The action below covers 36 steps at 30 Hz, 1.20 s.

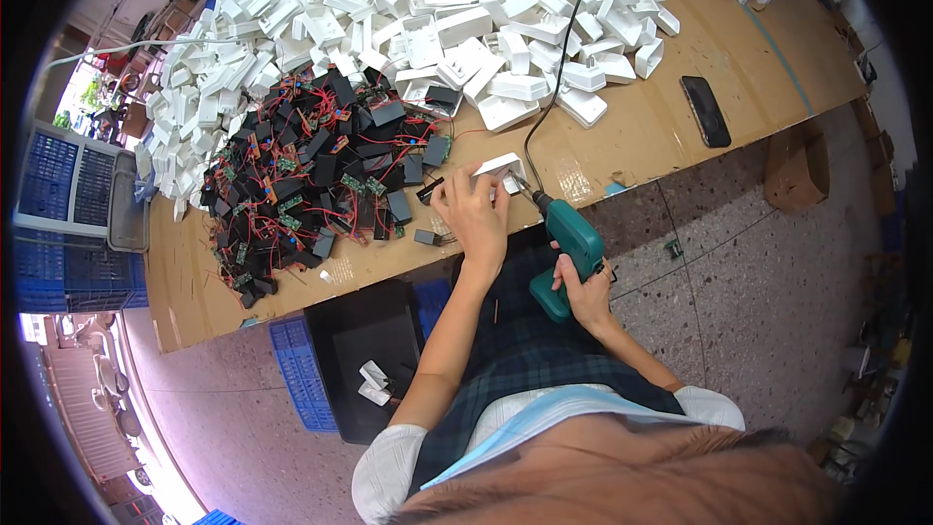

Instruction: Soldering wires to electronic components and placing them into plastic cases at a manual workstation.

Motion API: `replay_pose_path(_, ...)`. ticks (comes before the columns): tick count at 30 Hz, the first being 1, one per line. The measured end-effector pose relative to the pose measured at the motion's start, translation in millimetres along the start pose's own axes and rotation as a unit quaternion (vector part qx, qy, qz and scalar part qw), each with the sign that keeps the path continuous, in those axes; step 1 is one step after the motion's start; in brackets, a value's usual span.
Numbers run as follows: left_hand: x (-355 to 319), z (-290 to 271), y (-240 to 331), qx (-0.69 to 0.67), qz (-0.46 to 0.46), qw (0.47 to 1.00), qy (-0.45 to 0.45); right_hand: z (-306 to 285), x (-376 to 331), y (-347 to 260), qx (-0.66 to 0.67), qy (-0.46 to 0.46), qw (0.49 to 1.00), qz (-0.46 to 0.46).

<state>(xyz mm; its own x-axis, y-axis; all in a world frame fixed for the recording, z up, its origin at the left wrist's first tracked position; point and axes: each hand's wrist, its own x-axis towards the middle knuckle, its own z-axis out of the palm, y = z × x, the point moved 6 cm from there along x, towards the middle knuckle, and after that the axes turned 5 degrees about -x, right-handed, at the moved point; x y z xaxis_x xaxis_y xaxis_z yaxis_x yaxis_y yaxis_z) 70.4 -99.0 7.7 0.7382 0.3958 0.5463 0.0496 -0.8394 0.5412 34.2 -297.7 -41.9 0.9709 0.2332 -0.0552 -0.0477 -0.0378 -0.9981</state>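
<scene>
My left hand (473,214) grips a small white plastic housing (507,165) at the table's near edge, its fingers partly covering it. In my right hand (586,299) is a green power screwdriver (575,238), held by its handle. The tool's bit reaches into the open side of the housing; a screw cannot be made out. A black piece (430,191) lies just left of my left fingers, and a small grey block with leads (425,237) sits near that wrist. Left of the hand spreads a heap of black parts, green circuit boards and red wires (321,156).
A large pile of white housings (389,15) covers the back of the cardboard-topped table (729,58). A black cable (561,78) crosses toward the tool. To the right lies a phone (706,111). Below the edge, a black tray (355,331) holds white pieces beside a blue crate (299,379).
</scene>
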Motion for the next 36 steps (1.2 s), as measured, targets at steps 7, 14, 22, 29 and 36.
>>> replay_pose_path(7,1,1,1,-0.005,-0.002,1.0,-0.01,1,0,-6,0.004,-0.006,1.0,0.007)
replay_pose_path(14,0,-1,1,-0.001,0.007,1.0,-0.013,2,-3,-4,0.008,0.006,1.0,0.018)
replay_pose_path(22,0,1,1,-0.008,0.002,1.0,-0.018,6,-5,-15,-0.013,0.019,1.0,0.013)
replay_pose_path(29,1,1,1,-0.007,0.003,1.0,-0.016,8,-7,-10,0.013,0.018,0.999,0.023)
replay_pose_path(36,1,-1,3,-0.022,0.008,1.0,-0.008,9,-7,-13,0.026,0.027,0.999,0.025)
